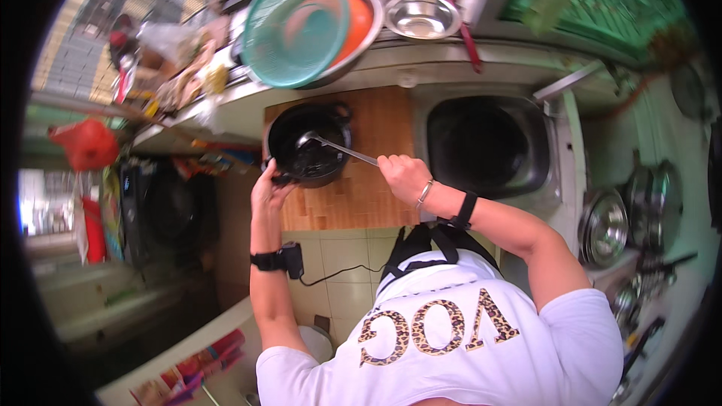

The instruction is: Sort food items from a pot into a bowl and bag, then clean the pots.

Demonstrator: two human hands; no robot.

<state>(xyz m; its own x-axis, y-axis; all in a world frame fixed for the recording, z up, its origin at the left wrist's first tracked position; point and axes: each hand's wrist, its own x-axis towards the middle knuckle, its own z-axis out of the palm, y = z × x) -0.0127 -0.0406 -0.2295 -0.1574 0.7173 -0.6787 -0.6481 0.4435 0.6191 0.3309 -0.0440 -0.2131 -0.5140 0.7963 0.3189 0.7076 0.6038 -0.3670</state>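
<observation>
A black two-handled pot (337,166) stands on the left part of a wooden board (378,203). My left hand (269,190) grips the pot's near-left handle, with the thumb up at the rim. My right hand (405,177) is closed around the handle end of a metal ladle (350,150). The ladle slants across the pot's rim, and its bowl is inside the pot. The inside of the pot is dark and glossy near the bottom; I cannot tell what it contains.
To the board's right is a dark sink basin (488,144). Behind it, a ledge carries a green plastic colander (296,28), a steel bowl (423,17) and a red-handled utensil (470,48). Steel bowls (603,228) sit at the far right. A black front-loading appliance (169,203) stands left.
</observation>
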